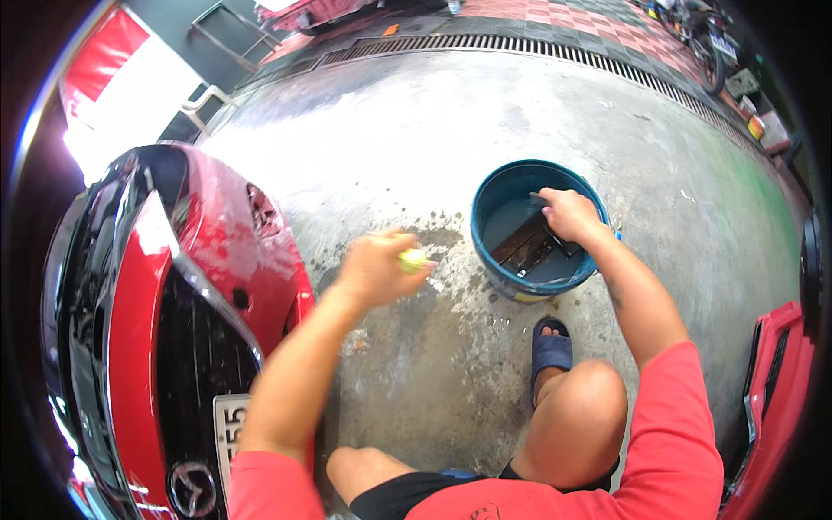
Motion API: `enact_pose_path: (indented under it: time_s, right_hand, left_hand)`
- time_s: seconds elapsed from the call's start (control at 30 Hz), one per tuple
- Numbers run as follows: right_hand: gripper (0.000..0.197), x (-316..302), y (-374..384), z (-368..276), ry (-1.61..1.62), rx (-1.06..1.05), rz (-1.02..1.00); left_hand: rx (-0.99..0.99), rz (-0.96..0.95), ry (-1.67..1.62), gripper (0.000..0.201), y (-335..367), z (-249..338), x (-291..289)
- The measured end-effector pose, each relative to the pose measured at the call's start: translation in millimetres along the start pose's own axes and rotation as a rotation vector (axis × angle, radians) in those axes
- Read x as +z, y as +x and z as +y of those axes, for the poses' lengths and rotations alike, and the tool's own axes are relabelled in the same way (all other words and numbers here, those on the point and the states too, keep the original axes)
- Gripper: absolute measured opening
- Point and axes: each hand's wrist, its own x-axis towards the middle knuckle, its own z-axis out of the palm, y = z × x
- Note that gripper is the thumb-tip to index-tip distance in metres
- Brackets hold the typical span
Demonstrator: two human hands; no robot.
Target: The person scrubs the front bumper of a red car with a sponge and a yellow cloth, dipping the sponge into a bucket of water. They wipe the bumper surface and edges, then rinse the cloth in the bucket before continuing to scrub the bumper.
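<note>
My left hand [373,267], blurred by motion, is closed around a small yellow-green sponge [413,259] over the concrete, between the car and the bucket. To its right stands a dark teal bucket [494,198] with cloudy water inside. My right hand [568,214] reaches over its far right side and grips a dark flat panel [523,246]. That panel is wet and shiny, tilted down into the bucket, with its lower part near the water; what exactly it belongs to I cannot make out.
A red car [139,347] with patches of foam or water stands close on my left. Another red car part [771,381] is at the lower right. Wet spots mark the concrete floor [407,173]. Farther off are a drain grate [520,45], a motorcycle [706,52] and a white chair [206,102].
</note>
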Motion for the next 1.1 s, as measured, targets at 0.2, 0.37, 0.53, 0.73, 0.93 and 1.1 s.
enact_pose_path:
  time_s: [0.2,0.37,0.53,0.73,0.93,1.1]
  right_hand:
    - [0.028,98.9,102.9,62.2,-0.104,-0.040,-0.223]
    - [0.037,195.9,104.4,107.8,-0.140,-0.019,-0.313]
    - [0.042,211.5,102.7,83.3,-0.114,0.167,-0.731]
    - [0.048,270.8,120.7,163.5,0.072,0.237,-0.392]
    - [0.032,207.2,99.2,160.8,0.108,0.405,-0.064]
    - [0.033,78.1,49.9,53.2,0.859,0.269,0.305]
  left_hand:
    - [-0.031,-0.215,-0.082,0.043,148.2,89.2,192.2]
    - [-0.295,-0.851,0.165,0.080,192.7,62.0,319.9]
    - [-0.508,-1.232,0.035,0.092,169.7,43.2,338.4]
    - [-0.228,-1.153,0.051,0.041,190.0,79.2,295.5]
    - [-0.494,-0.325,-0.360,0.071,178.2,93.6,143.2]
    - [-0.881,0.088,-1.379,0.114,124.2,82.4,-17.3]
